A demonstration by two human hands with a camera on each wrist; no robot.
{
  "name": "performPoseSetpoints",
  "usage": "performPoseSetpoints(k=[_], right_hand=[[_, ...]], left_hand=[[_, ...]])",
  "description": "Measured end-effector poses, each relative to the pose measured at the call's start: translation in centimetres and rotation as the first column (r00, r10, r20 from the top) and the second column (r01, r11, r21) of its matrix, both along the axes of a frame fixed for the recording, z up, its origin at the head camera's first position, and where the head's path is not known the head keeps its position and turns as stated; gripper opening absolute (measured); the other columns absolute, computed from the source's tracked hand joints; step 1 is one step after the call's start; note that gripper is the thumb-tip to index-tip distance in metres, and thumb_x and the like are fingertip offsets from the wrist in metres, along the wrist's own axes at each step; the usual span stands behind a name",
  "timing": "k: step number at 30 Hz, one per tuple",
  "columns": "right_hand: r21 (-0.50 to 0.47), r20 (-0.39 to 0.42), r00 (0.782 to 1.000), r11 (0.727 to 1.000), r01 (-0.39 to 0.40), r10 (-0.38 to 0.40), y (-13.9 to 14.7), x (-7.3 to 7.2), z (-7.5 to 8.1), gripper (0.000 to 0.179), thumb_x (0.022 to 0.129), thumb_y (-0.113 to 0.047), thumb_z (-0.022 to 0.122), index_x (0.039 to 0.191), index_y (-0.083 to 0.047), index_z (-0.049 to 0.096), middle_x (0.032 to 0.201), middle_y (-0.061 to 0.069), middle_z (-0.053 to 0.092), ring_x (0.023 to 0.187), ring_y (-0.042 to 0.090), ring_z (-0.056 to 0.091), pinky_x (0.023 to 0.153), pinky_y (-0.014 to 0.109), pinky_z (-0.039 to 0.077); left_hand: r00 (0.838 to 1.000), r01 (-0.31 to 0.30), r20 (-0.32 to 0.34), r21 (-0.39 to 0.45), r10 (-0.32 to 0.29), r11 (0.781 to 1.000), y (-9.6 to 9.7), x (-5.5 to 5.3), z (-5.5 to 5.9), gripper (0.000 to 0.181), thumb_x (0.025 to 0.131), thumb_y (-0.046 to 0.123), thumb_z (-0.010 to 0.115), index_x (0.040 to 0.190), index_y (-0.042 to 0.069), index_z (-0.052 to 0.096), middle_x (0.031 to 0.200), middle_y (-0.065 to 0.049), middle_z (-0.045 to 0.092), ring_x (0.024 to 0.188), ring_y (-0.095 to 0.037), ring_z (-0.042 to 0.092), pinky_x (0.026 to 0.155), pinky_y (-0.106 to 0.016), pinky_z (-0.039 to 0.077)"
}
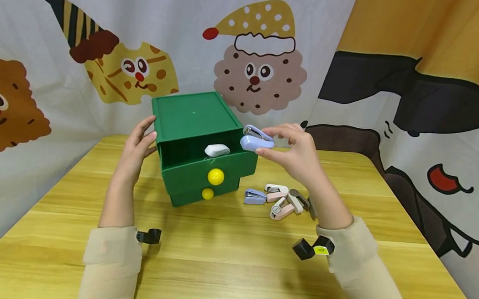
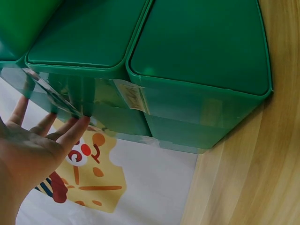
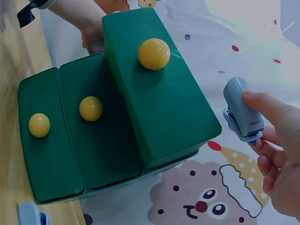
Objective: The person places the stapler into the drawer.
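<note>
A green drawer box [image 1: 196, 115] with yellow knobs stands on the table, its top drawer [image 1: 193, 169] pulled out. Inside that drawer lies a white object [image 1: 217, 150], partly hidden, perhaps a stapler. My right hand [image 1: 295, 150] pinches a light blue mini stapler [image 1: 257, 139] between thumb and fingers, just right of the drawer's opening. In the right wrist view the stapler [image 3: 243, 110] is apart from the box. With fairly straight fingers, my left hand [image 1: 134, 150] touches the box's left side; the left wrist view shows those fingertips [image 2: 80, 123] against the taped wall.
Right of the box lies a loose group of several mini staplers: a blue one [image 1: 255, 196], white ones [image 1: 277, 189], a pink one [image 1: 283, 210] and a grey-brown one [image 1: 298, 199]. Behind the wooden table [image 1: 224, 267] hangs a cartoon-printed curtain [image 1: 334, 18].
</note>
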State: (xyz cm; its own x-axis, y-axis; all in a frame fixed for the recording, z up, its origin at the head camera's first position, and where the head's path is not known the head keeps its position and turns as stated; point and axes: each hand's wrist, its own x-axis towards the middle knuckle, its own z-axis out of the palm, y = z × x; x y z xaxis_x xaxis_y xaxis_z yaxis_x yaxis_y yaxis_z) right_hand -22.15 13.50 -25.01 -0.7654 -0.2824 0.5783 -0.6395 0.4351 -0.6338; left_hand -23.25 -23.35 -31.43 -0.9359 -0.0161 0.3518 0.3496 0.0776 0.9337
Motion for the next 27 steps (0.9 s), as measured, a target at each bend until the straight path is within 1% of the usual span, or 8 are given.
performPoseSetpoints(k=[4, 9, 16, 21, 27], right_hand=[[0.022, 0.037, 0.999, 1.0, 0.006, -0.007, -0.8, -1.0, 0.2, 0.036, 0.075, -0.024, 0.084, 0.107, -0.012, 0.074, 0.106, -0.003, 0.067, 0.096, 0.015, 0.047, 0.081, 0.037, 0.036], [0.036, 0.087, 0.996, 0.999, -0.011, 0.008, -1.6, -2.0, 0.1, 0.038, 0.076, -0.026, 0.083, 0.11, -0.011, 0.073, 0.109, -0.001, 0.066, 0.1, 0.021, 0.046, 0.081, 0.039, 0.038], [0.043, 0.136, 0.99, 0.998, -0.037, 0.031, -2.4, -2.6, -0.5, 0.037, 0.077, -0.027, 0.083, 0.11, -0.012, 0.073, 0.107, -0.003, 0.065, 0.1, 0.02, 0.046, 0.08, 0.038, 0.04], [0.039, 0.133, 0.99, 0.998, -0.043, 0.038, -2.5, -2.5, -0.9, 0.037, 0.076, -0.025, 0.083, 0.11, -0.012, 0.073, 0.104, -0.003, 0.065, 0.101, 0.025, 0.047, 0.076, 0.037, 0.04], [0.036, 0.11, 0.993, 0.998, -0.054, 0.05, -2.5, -2.5, -1.1, 0.037, 0.078, -0.026, 0.081, 0.111, -0.01, 0.072, 0.103, 0.002, 0.066, 0.098, 0.02, 0.046, 0.078, 0.038, 0.039]], left_hand=[[1.0, 0.002, 0.001, -0.005, -0.002, 1.0, 0.1, 0.1, 0.1, 0.058, 0.1, 0.032, 0.05, 0.152, 0.016, 0.029, 0.158, -0.004, 0.014, 0.142, -0.024, 0.013, 0.107, -0.06, 0.022], [1.0, 0.001, 0.003, -0.014, -0.001, 1.0, 0.1, 0.1, 0.1, 0.058, 0.1, 0.032, 0.05, 0.152, 0.016, 0.029, 0.158, -0.003, 0.014, 0.142, -0.022, 0.014, 0.107, -0.06, 0.022], [1.0, 0.002, 0.004, -0.013, -0.001, 1.0, 0.1, 0.1, 0.1, 0.059, 0.1, 0.033, 0.05, 0.152, 0.017, 0.029, 0.158, -0.003, 0.014, 0.142, -0.021, 0.014, 0.107, -0.06, 0.021], [1.0, 0.003, 0.006, -0.005, -0.002, 1.0, 0.1, 0.1, 0.1, 0.059, 0.1, 0.033, 0.05, 0.152, 0.017, 0.029, 0.158, -0.003, 0.014, 0.142, -0.021, 0.014, 0.107, -0.061, 0.02], [1.0, 0.003, 0.008, -0.002, -0.003, 1.0, 0.0, 0.0, 0.0, 0.058, 0.1, 0.032, 0.05, 0.152, 0.017, 0.028, 0.158, -0.003, 0.013, 0.142, -0.021, 0.013, 0.107, -0.061, 0.02]])
